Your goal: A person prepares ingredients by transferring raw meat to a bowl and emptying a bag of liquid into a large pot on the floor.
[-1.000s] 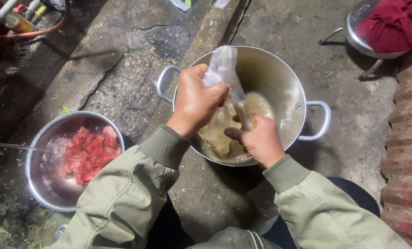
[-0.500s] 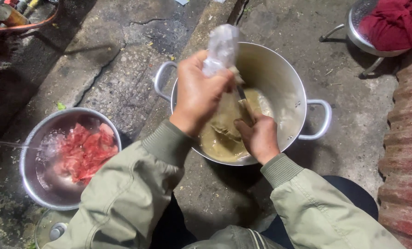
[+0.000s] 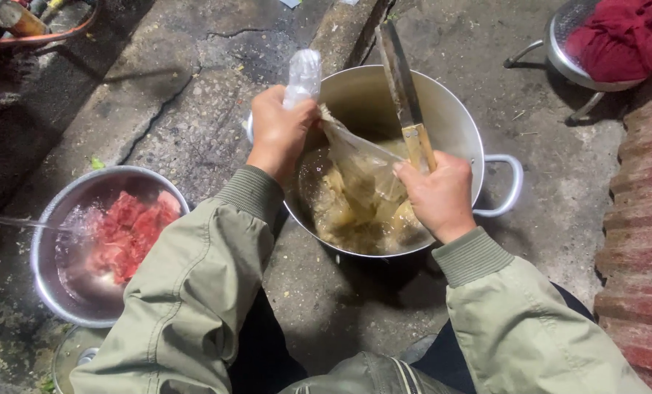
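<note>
My left hand [image 3: 278, 131] grips the twisted top of a clear plastic bag [image 3: 359, 175] that holds pale yellowish food pieces and liquid. The bag hangs tilted over a large metal pot [image 3: 453, 124] with two loop handles, which stands on the concrete ground. My right hand [image 3: 435, 193] holds a knife [image 3: 399, 80] by its wooden handle, blade pointing up and away, and its fingers also touch the bag's lower side. Yellowish contents lie in the bottom of the pot under the bag.
A metal bowl [image 3: 56, 284] with red raw meat [image 3: 133, 233] in water sits at left, a thin handle reaching in from the left edge. A round metal stool [image 3: 567, 58] with a red cloth [image 3: 625, 36] stands at top right. Red corrugated sheet [image 3: 643, 241] lines the right edge.
The bag has been tipped and pulled out sideways over the pot. My right hand has come up out of the pot, and the knife blade now stands clear above the rim.
</note>
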